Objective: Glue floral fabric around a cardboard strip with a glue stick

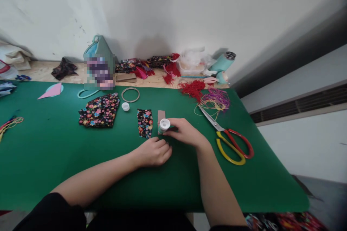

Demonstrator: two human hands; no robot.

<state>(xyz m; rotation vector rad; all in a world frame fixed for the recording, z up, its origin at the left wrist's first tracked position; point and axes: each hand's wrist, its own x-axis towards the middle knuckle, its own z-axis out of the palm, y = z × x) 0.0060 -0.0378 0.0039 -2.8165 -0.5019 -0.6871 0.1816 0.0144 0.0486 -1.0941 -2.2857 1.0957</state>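
My right hand is closed around what looks like a glue stick, its white round end facing up. It stands on a narrow brown cardboard strip, and its lower end is hidden. Just below the strip, my left hand rests on the green mat with its fingers curled; whether anything is inside cannot be seen. Left of the strip lies a small rectangle of black floral cloth. A white cap sits farther back, below a thin ring.
Large scissors with red and yellow handles lie to the right, blades partly open. Behind them are purple threads and red tassels. Folded floral cloth lies left. A teal bottle and a pouch are along the wall.
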